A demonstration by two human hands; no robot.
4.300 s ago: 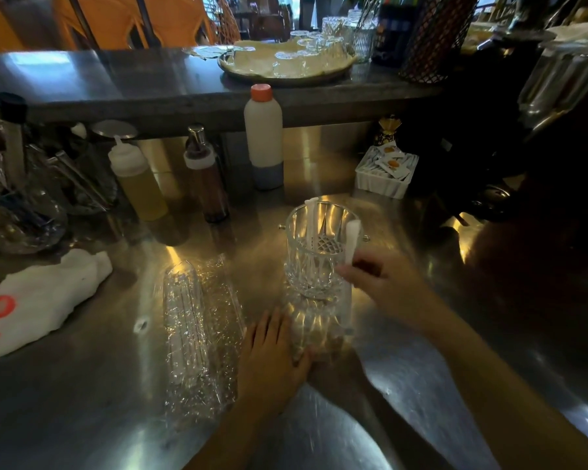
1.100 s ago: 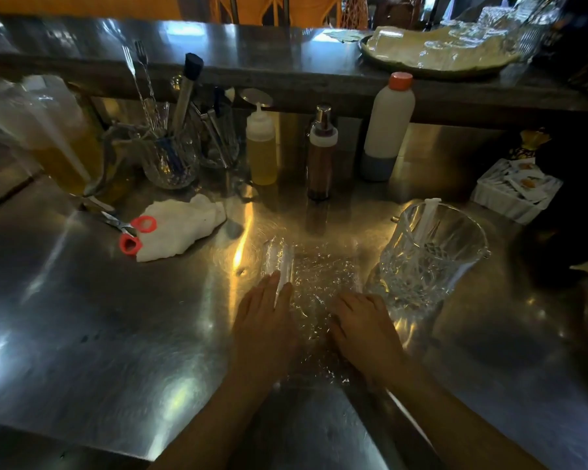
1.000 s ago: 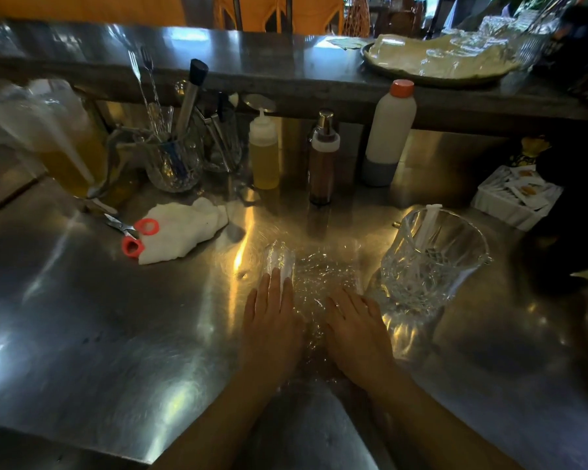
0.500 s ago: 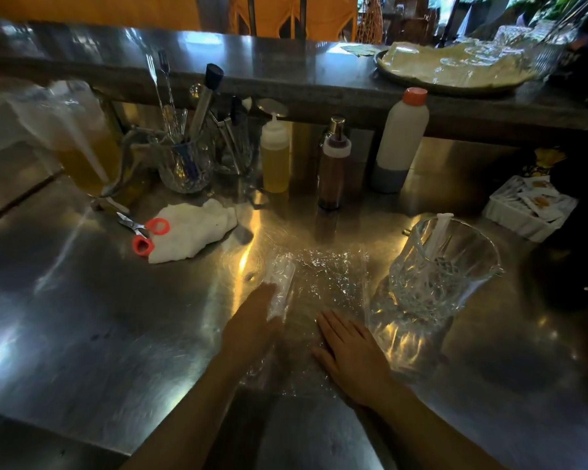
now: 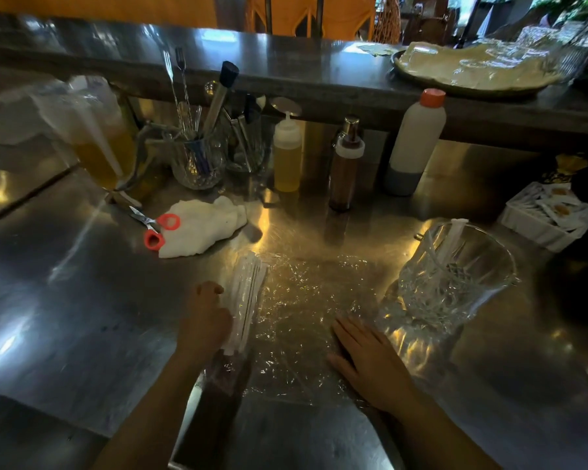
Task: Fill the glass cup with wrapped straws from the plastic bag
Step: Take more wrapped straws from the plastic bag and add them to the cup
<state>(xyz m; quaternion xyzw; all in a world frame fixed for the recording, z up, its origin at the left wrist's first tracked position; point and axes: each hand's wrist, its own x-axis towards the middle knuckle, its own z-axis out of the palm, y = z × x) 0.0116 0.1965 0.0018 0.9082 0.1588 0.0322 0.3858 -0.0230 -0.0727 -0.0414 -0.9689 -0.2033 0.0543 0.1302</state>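
Since a half-second back, left hand has closed round straws, their length toward 12; cup at 2, right hand flat on bag.

White wrapped straws, cut-pattern clear glass cup, red-handled scissors

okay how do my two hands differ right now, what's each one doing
The left hand is curled around a bundle of wrapped straws, tilting it up off the steel counter; the right hand lies flat, fingers spread, holding nothing. The left is at the left edge of the plastic bag; the right presses its near right part, beside the glass cup. Both touch the bag.
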